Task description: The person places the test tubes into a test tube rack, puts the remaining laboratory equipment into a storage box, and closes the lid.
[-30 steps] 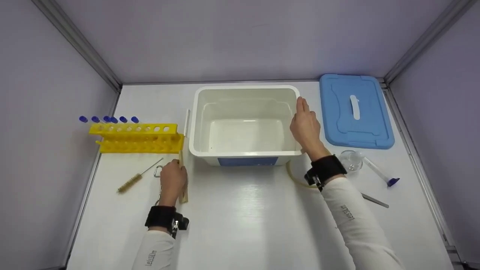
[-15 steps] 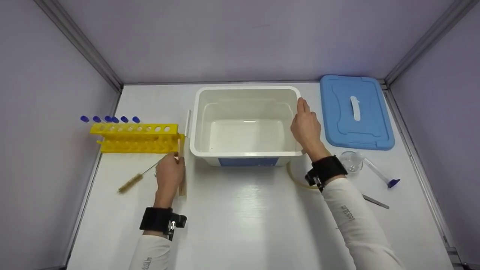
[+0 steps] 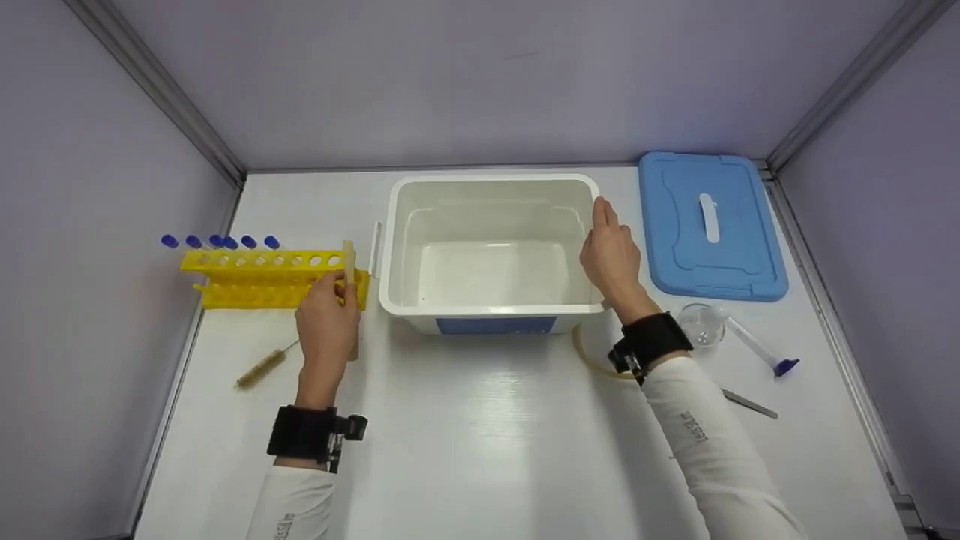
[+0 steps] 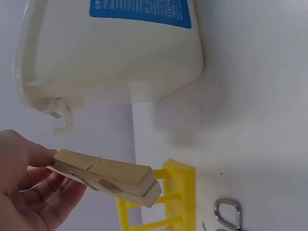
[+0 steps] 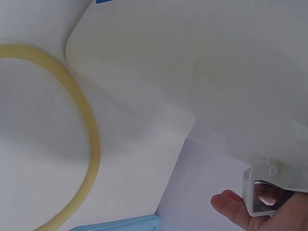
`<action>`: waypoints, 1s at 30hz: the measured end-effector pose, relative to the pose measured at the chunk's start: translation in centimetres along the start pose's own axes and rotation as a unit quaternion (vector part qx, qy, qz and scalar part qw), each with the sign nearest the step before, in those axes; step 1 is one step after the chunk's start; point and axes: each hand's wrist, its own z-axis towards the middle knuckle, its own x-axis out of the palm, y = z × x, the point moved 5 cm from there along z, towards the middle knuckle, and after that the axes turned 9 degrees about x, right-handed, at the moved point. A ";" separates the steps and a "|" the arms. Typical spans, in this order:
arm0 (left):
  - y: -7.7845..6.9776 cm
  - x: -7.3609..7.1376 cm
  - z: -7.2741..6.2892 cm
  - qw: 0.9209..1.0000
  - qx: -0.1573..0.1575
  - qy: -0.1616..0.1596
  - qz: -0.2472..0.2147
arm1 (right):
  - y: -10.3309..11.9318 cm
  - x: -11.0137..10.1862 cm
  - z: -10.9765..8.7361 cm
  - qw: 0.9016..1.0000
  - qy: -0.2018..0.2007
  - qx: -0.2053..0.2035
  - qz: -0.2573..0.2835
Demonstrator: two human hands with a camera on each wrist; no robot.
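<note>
My left hand (image 3: pixel 327 319) pinches a wooden test tube holder (image 4: pixel 110 173) between thumb and fingers, with its wire spring showing in the left wrist view. In the head view the holder overlaps the right end of the yellow test tube rack (image 3: pixel 270 259). Several blue-capped tubes (image 3: pixel 193 241) show along that rack's back. A white plastic bin (image 3: pixel 491 309) stands in the middle without its lid. My right hand (image 3: pixel 611 251) rests at the bin's right rim, fingers straight along it. From the right wrist, it appears beside the white side latch (image 5: pixel 248 192).
A blue lid (image 3: pixel 675 225) lies at the back right. Near it are a glass beaker (image 3: pixel 701 324), a measuring cylinder (image 3: pixel 754 341) and tweezers (image 3: pixel 751 403). Yellowish tubing (image 5: pixel 91 139) curves beside the bin. At left lie a bristle brush (image 3: pixel 262 367) and a metal carabiner (image 4: pixel 226 214).
My left hand has moved away from me and slightly left, carrying the wooden test tube holder up from the table toward the rack. My right hand stays at the bin's rim.
</note>
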 end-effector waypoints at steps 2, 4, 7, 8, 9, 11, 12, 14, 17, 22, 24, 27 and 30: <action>-0.7 -0.7 0.3 1.000 0.012 -0.015 -0.006 | 0.0 -0.1 -0.1 1.000 -0.002 -0.002 0.000; -1.4 -1.2 0.6 0.999 0.021 -0.025 -0.011 | 0.0 -0.1 -0.1 1.000 -0.006 -0.005 -0.001; -2.5 -1.8 1.2 0.999 0.032 -0.034 -0.015 | 0.0 -0.2 -0.2 1.000 -0.010 -0.010 -0.002; -2.9 -2.0 1.5 0.999 0.037 -0.037 -0.015 | 0.0 -0.2 -0.2 1.000 -0.011 -0.011 -0.002; -3.3 -2.2 1.7 0.998 0.042 -0.040 -0.016 | 0.0 -0.1 -0.2 1.000 -0.011 -0.011 -0.002; -4.1 -2.5 2.2 0.997 0.055 -0.045 -0.015 | 0.0 -0.1 -0.2 1.000 -0.012 -0.012 -0.001; -4.6 -2.7 2.4 0.997 0.064 -0.047 -0.014 | 0.1 -0.1 -0.2 1.000 -0.012 -0.012 -0.001; -5.5 -2.9 2.8 0.995 0.081 -0.048 -0.011 | 0.1 -0.1 -0.2 1.000 -0.013 -0.010 0.000; -6.9 -3.1 3.2 0.993 0.105 -0.045 -0.010 | 0.0 -0.1 -0.1 1.000 -0.014 -0.008 -0.001; -9.3 -3.2 3.4 0.991 0.130 -0.036 -0.013 | 0.0 0.1 -0.1 1.000 -0.007 -0.004 -0.003; -10.2 -3.3 3.4 0.989 0.141 -0.034 -0.014 | -0.1 0.2 0.0 1.000 -0.003 -0.002 -0.002; -11.4 -3.1 3.6 0.986 0.162 -0.033 -0.016 | 0.0 0.1 -0.1 1.000 -0.002 0.000 0.000; -12.2 -2.8 3.9 0.982 0.183 -0.031 -0.020 | 0.1 0.1 -0.1 1.000 -0.001 -0.001 0.000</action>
